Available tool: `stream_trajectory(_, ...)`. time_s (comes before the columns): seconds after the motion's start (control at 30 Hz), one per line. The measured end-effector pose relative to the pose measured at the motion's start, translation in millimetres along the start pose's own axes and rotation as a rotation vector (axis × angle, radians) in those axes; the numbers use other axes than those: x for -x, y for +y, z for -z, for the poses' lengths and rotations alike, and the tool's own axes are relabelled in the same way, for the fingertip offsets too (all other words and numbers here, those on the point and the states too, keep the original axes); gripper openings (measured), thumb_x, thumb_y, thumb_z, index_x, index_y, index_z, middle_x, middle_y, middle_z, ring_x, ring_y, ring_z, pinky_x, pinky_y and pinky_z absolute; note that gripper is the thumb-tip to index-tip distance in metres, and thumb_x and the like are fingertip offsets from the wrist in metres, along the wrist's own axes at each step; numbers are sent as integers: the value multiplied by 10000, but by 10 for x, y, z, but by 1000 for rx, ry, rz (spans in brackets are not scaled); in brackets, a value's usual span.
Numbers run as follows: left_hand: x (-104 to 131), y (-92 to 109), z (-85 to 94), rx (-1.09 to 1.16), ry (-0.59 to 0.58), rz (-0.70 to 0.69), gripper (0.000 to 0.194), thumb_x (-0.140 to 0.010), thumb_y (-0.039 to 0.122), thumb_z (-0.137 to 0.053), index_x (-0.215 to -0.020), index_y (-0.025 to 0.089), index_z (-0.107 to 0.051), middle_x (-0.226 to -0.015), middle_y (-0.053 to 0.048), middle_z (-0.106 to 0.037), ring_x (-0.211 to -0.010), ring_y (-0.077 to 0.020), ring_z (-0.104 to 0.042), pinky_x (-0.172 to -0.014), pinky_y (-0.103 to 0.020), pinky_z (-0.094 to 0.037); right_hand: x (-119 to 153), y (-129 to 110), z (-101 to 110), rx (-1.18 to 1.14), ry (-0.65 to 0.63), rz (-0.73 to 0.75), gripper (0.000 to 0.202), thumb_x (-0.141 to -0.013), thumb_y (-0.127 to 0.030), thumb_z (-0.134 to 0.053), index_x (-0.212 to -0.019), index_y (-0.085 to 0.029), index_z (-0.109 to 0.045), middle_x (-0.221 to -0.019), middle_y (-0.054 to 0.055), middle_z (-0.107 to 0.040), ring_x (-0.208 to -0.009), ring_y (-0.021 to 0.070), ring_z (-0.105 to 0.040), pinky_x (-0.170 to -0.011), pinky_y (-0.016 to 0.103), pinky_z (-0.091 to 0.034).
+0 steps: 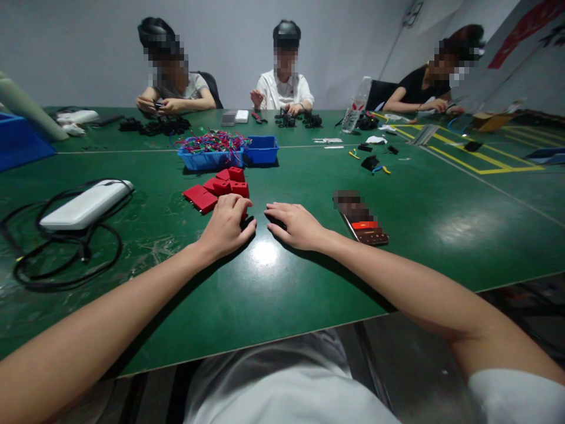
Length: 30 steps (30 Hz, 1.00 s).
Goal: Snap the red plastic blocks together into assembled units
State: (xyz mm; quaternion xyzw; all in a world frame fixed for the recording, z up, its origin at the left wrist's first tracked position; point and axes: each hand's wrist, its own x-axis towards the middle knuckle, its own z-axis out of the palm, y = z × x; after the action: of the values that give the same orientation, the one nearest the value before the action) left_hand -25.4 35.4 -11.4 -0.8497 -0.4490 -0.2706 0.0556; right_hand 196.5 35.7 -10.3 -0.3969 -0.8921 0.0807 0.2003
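L hand (226, 222): digits apart, beside red blks (217, 186) | R hand (299, 227): apart, empty | risk: L sweep cd scatter blks

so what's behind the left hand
Red blocks lie behind the left hand; beyond them, a blue tray holds tangled wires. The hand partly covers the nearest; anything underneath is hidden.

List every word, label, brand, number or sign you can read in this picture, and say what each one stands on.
No text can be read.
Phone: tiny marks on the lit screen, too small to read; part is pixelated.
Bottle: red marking, too blurred to read.
Table: small dark marks towards the far left, too small to read.
Red patch on the wall: blurred, no lettering distinguishable.
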Motion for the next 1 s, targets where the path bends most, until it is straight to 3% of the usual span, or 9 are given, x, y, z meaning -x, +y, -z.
stream_trajectory(0.27, 35, 127, 54, 269, -73, -260, 268, -922, 236, -556, -1179, 161, -539, -1163, -137, -608, -1095, -242, -565, -961, -411, -510, -33, 64, -51, -52, 55, 16, 342, -943, -140, -493, -1234, -81, -663, -1356, 203, -633, -1270, 280, -606, -1094, 452, -446)
stream_trajectory(0.37, 61, 198, 62, 337, -73, -387, 301, -926, 179, -549, -1226, 169, -519, -1209, -139, -604, -1158, -225, -574, -991, -372, -520, -33, 83, -60, -53, 77, 34, 327, -932, -134, -501, -1209, -85, -667, -1320, 190, -658, -1230, 275, -629, -1065, 431, -468)
stream_trajectory(0.5, 79, 288, 71, 353, -70, -451, 358, -923, 131, -518, -1275, 185, -479, -1213, -130, -619, -1161, -211, -600, -977, -352, -538, -30, 85, -68, -47, 89, 23, 296, -923, -176, -536, -1176, -115, -676, -1299, 167, -674, -1225, 272, -629, -1059, 427, -468)
stream_trajectory(0.6, 79, 298, 80, 269, -10, -432, 364, -911, 174, -547, -1269, 177, -481, -1217, -142, -619, -1166, -238, -598, -970, -381, -529, -31, 77, -68, -56, 83, 27, 303, -922, -190, -539, -1183, -122, -676, -1296, 160, -678, -1242, 271, -620, -1065, 429, -464)
stream_trajectory(0.7, 71, 266, 88, 125, 47, -321, 326, -875, 320, -610, -1152, 160, -546, -1121, -150, -634, -1055, -281, -617, -878, -414, -524, -29, 76, -72, -52, 94, 28, 315, -931, -206, -535, -1193, -107, -677, -1299, 174, -674, -1245, 279, -620, -1075, 432, -459)
stream_trajectory(0.8, 59, 231, 95, 120, -56, -224, 285, -868, 405, -607, -1020, 165, -585, -994, -118, -645, -881, -245, -628, -758, -367, -509, -26, 80, -76, -58, 97, 19, 304, -940, -215, -531, -1183, -115, -685, -1300, 171, -675, -1244, 279, -622, -1078, 443, -458)
stream_trajectory(0.9, 49, 214, 94, 260, -176, -174, 278, -882, 402, -613, -1033, 171, -584, -959, -83, -654, -811, -197, -628, -723, -313, -501, -27, 83, -72, -83, 97, 1, 296, -969, -227, -494, -1161, -129, -698, -1290, 158, -683, -1240, 266, -624, -1073, 446, -460)
stream_trajectory(1.0, 46, 203, 80, 336, -191, -182, 293, -897, 402, -626, -1069, 169, -581, -960, -77, -656, -812, -187, -632, -726, -298, -505, -33, 77, -62, -113, 94, -6, 322, -1004, -262, -446, -1124, -135, -717, -1277, 147, -692, -1233, 251, -626, -1067, 432, -462)
